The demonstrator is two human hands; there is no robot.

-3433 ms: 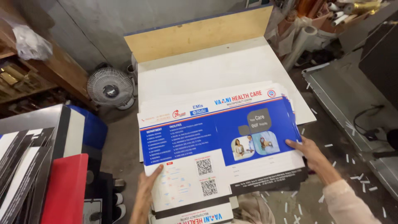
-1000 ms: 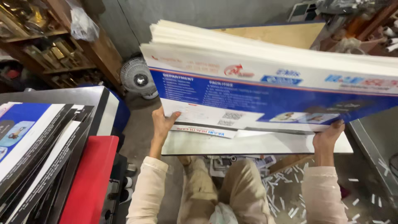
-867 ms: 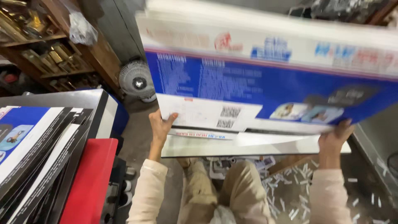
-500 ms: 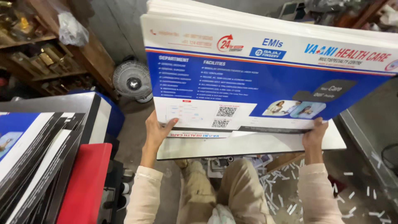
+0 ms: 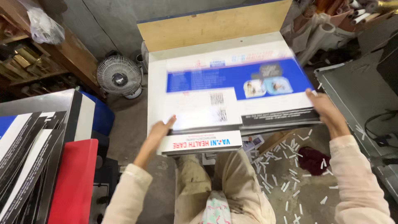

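A thick stack of large printed sheets (image 5: pixel 236 89), blue and white with small photographs and square codes on the top sheet, lies flat and motion-blurred on a white worktable (image 5: pixel 154 87), its near edge overhanging a second white sheet pile (image 5: pixel 201 143) just below it. The left hand (image 5: pixel 159 130) presses open-palmed against the stack's near left edge, fingers spread rather than closed around it, while the right hand (image 5: pixel 325 113) grips the stack's right edge with fingers curled over it. Beyond the table stands a plywood board (image 5: pixel 215 25); a small white table fan (image 5: pixel 119 77) sits on the floor to the left, and paper offcuts (image 5: pixel 290 182) litter the floor on the right.
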